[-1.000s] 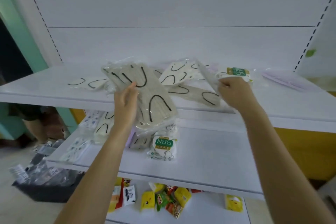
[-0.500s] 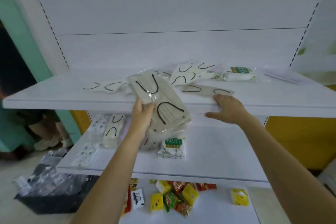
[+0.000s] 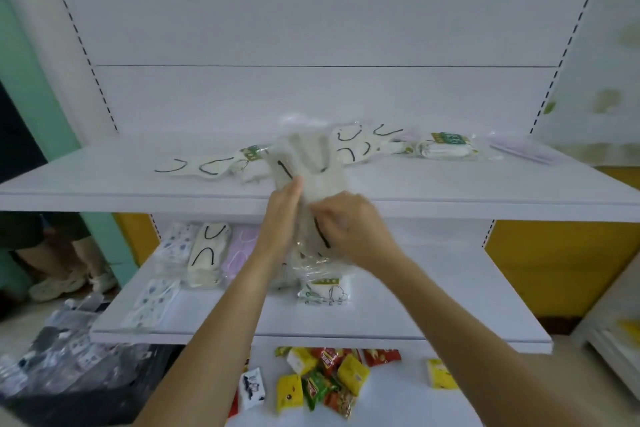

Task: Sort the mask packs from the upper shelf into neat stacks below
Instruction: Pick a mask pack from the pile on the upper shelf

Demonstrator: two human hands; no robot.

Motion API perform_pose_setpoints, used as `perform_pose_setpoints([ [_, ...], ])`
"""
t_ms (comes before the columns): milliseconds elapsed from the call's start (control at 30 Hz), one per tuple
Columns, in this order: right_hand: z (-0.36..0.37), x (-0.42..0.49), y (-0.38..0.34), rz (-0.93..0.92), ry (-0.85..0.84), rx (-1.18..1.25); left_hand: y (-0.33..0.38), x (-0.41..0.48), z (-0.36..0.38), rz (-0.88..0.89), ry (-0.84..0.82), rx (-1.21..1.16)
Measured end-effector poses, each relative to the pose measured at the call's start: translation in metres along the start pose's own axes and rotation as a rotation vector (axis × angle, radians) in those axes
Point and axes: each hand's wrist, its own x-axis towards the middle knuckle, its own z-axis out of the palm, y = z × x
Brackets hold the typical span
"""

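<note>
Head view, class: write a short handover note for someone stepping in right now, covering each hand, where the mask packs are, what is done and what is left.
Hands: left hand and right hand both hold the beige mask packs, upright in front of the upper shelf.
Upper shelf holds: left cream pack, middle cream pack, N95 pack, lilac pack.
Done: lower shelf holds patterned packs, cream stack, lilac stack, lower N95 pack.
Left: stack the beige packs below, then the rest.
</note>
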Motion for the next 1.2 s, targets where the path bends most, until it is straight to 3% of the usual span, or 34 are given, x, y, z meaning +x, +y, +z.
perform_pose_setpoints([
  [67,0.017,0.001,-0.007,-0.106,-0.128,0.026,0.000,0.006,-0.005,-0.002,0.037,0.084],
  [167,0.003,0.019,0.000,0.068,-0.159,0.323,-0.004,0.022,-0.022,0.006,0.068,0.159],
  [233,-0.009,0.049,0.021,0.188,-0.069,0.339,-0.002,0.032,-0.035,0.005,0.079,0.173],
  [300,-0.015,0.085,0.050,0.245,-0.118,0.193,0.003,0.043,-0.044,0.014,0.103,0.137],
  [433,0.000,0.133,0.113,0.213,-0.419,-0.016,0.012,0.074,-0.055,0.101,0.151,0.139],
  [500,-0.002,0.148,0.146,0.228,-0.517,-0.277,0.016,0.093,-0.054,0.135,0.203,0.170],
  [600,-0.021,0.161,0.190,0.339,-0.461,-0.596,0.021,0.119,-0.044,0.189,0.219,0.170],
  [700,-0.030,0.175,0.216,0.434,-0.346,-0.697,0.019,0.145,-0.037,0.183,0.198,0.168],
  [767,-0.023,0.182,0.211,0.369,-0.270,-0.634,0.016,0.158,-0.030,0.149,0.184,0.277],
  [833,-0.012,0.186,0.196,0.200,-0.328,-0.540,0.006,0.177,-0.027,0.109,0.190,0.367],
  [933,0.005,0.183,0.173,0.066,-0.674,-0.459,-0.003,0.196,-0.026,0.030,0.208,0.387],
  [1000,0.016,0.177,0.162,0.011,-0.718,-0.447,-0.010,0.205,-0.033,-0.023,0.214,0.346],
  [1100,0.018,0.171,0.159,-0.044,-0.705,-0.426,-0.011,0.212,-0.050,-0.020,0.237,0.348],
  [1200,0.025,0.174,0.165,-0.072,-0.484,-0.320,-0.012,0.217,-0.070,-0.031,0.282,0.341],
])
